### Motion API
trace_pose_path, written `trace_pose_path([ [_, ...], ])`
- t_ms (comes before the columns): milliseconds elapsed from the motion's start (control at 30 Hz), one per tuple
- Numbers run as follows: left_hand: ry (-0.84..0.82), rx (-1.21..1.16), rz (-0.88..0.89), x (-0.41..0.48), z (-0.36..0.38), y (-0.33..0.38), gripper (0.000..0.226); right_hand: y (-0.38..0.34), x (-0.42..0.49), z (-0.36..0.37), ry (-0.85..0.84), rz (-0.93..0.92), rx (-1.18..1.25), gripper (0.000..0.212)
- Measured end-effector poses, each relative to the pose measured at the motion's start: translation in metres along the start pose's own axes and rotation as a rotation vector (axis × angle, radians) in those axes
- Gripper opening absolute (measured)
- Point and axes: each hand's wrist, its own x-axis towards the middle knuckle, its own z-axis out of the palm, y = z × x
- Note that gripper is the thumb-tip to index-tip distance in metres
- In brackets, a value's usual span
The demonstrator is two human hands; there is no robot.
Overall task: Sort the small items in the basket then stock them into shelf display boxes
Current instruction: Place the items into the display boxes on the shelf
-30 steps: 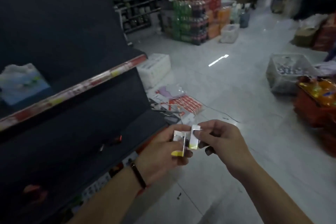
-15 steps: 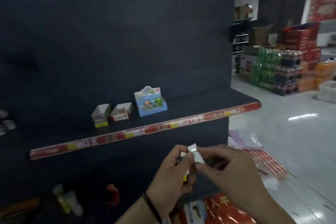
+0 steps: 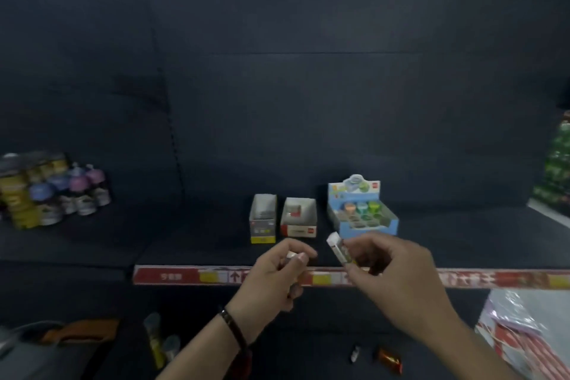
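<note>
In the head view, both hands are raised in the lower middle of the frame, just in front of a dark shelf (image 3: 216,244) edged with a red and yellow price strip (image 3: 185,276). The right hand (image 3: 398,271) pinches a small white packet (image 3: 338,248) between thumb and fingers, its grip closed on the lower end while the upper end sticks out toward the upper left. The left hand (image 3: 271,274), with a dark bracelet (image 3: 233,325) on the wrist, is curled with its grip closed around a small white item (image 3: 291,254) that barely shows at the fingertips. The two hands are apart, with a gap between them. On the shelf, just beyond the hands, three open display boxes stand in a row: a narrow white box with a yellow base (image 3: 262,219), a white box with a red front (image 3: 298,221) just right of it, and a blue box (image 3: 362,210) of round colourful items further right. At the left of the frame a cluster of bottles (image 3: 52,188) stands on the shelf. Lower down, blurred small things lie on a darker level, among them an orange wrapped item (image 3: 389,359).
</note>
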Motion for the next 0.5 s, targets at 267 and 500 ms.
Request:
trace_pose_path([
  [267,0.286,0.402,0.030,0.046,-0.098,-0.030,0.022,0.021,0.097,0.036,-0.173,-0.102,-0.061,0.021],
  [500,0.474,0.670,0.236,0.094,-0.112,-0.036,0.008,0.036,0.197,0.066,-0.357,-0.218,-0.153,0.018],
])
